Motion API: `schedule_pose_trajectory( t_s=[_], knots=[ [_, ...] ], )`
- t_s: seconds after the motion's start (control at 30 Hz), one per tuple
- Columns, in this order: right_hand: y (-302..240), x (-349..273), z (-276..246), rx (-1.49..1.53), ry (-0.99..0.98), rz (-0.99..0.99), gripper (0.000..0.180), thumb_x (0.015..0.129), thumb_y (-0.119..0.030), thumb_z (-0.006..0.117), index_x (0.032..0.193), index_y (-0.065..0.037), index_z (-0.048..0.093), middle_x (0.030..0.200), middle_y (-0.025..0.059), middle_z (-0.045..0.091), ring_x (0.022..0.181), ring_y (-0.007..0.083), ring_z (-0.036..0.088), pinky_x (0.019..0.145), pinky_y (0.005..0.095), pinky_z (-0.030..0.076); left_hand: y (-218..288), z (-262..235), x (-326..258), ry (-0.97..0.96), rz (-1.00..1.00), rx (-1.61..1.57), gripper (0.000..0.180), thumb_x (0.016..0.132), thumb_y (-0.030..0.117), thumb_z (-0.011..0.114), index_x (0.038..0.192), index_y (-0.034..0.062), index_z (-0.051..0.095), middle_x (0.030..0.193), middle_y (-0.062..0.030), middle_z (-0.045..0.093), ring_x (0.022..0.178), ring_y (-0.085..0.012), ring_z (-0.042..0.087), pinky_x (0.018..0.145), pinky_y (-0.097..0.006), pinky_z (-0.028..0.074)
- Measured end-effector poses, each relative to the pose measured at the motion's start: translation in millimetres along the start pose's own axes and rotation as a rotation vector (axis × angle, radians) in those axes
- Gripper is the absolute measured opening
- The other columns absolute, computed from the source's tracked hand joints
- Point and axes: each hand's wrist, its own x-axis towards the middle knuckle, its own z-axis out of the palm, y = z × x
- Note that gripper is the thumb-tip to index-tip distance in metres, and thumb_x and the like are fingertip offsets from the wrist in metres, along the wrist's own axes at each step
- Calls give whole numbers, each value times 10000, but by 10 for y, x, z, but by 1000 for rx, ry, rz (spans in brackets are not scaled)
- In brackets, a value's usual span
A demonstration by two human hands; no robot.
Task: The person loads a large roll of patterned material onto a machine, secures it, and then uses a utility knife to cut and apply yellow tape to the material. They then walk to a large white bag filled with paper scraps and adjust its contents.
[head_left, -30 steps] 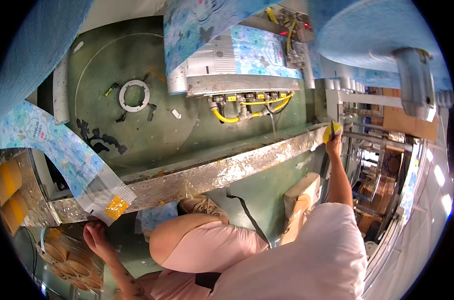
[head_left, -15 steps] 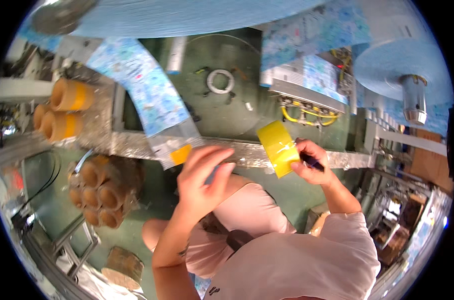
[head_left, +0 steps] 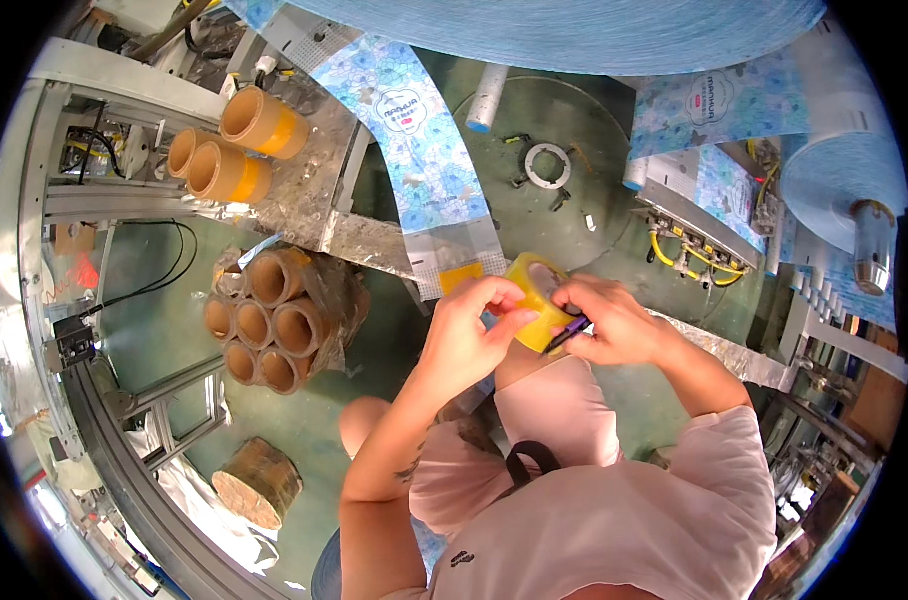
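A yellow tape roll (head_left: 537, 292) sits between both my hands, held in front of my chest. My left hand (head_left: 471, 330) pinches at the roll's left side with thumb and fingers. My right hand (head_left: 608, 325) grips the roll's right side and also holds a small dark purple pen-like tool (head_left: 568, 329) against it. Just above the hands hangs a strip of blue patterned film (head_left: 424, 165) with a clear end and a yellow tape patch (head_left: 460, 276), lying over a worn metal bar (head_left: 364, 240).
Yellow rolls (head_left: 236, 148) lie on a frame at upper left; a wrapped bundle of several brown cardboard cores (head_left: 270, 320) stands on the green floor below. A large blue film roll (head_left: 844, 175) on a shaft is at right, with a machine with yellow cables (head_left: 689, 240). A wood block (head_left: 259, 482) lies lower left.
My hands have come together on the tape roll; the left hand moved right from the film strip's end onto the roll. The view has shifted left and down.
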Motion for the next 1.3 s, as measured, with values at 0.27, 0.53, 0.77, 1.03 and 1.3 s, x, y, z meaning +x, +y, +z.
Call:
schedule_pose_trajectory(
  t_s=[0.27, 0.53, 0.77, 1.03, 1.3],
  knots=[
    [181, 116, -4, 472, -291, 331, 400, 789, -277, 641, 1049, -10, 493, 722, 44, 548, 700, 102, 492, 605, 273, 412, -316, -17, -116, 139, -344, -241, 53, 746, -8, 639, 737, -5, 587, 661, 20, 556, 598, -45, 477, 565, -191, 398],
    [348, 166, -67, 556, -439, 475, 413, 710, -262, 731, 966, 5, 547, 742, 7, 538, 696, 79, 457, 596, 258, 398, -457, -240, -321, 485, -313, -572, 27, 744, -35, 629, 764, -31, 611, 686, -29, 594, 606, -63, 518, 566, -183, 414],
    [695, -41, -427, 316, -201, 567, 309, 744, -278, 677, 816, 1, 567, 639, -16, 467, 606, 75, 419, 514, 245, 339, -996, -753, -559, 746, -395, -549, 64, 730, -66, 588, 773, -20, 603, 676, -40, 570, 579, -99, 489, 557, -205, 399],
    [1064, -476, 137, 223, 44, 767, 338, 752, -331, 685, 698, -33, 536, 597, -51, 391, 562, 45, 364, 480, 227, 302, -1914, -227, -423, 684, -644, -437, 102, 748, 80, 680, 796, 11, 624, 657, 3, 554, 544, -63, 470, 496, -199, 385],
    [1009, -377, 307, 13, 74, 796, 428, 730, -409, 667, 621, -31, 499, 508, -3, 371, 497, 99, 328, 452, 290, 296, -2332, -125, -427, 728, -583, -203, 135, 725, 71, 698, 791, -19, 622, 674, -9, 571, 573, -77, 482, 525, -210, 399]
  ],
)
